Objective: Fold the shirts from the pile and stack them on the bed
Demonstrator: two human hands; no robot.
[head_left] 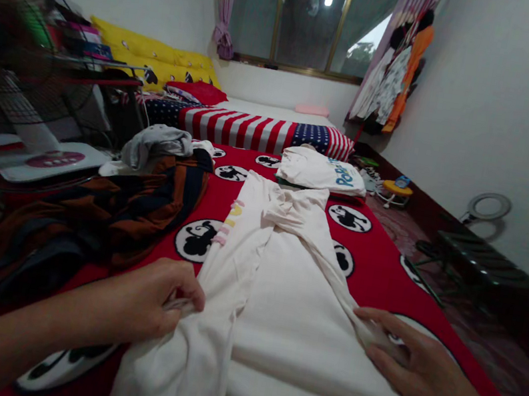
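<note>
The white top (296, 311) runs off the bottom edge. Its fold hides the fingertips of the left hand (152, 304). The fan (10, 47) is blurred and cut off at the left.

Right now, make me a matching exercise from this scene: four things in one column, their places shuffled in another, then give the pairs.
1. left hand
2. right hand
3. folded shirt with blue lettering
4. dark clothes pile

A. far end of the red blanket
B. pinching the white garment's left edge
C. left of the white garment
D. flat on that garment's right edge

Pairs: 1-B; 2-D; 3-A; 4-C
</note>
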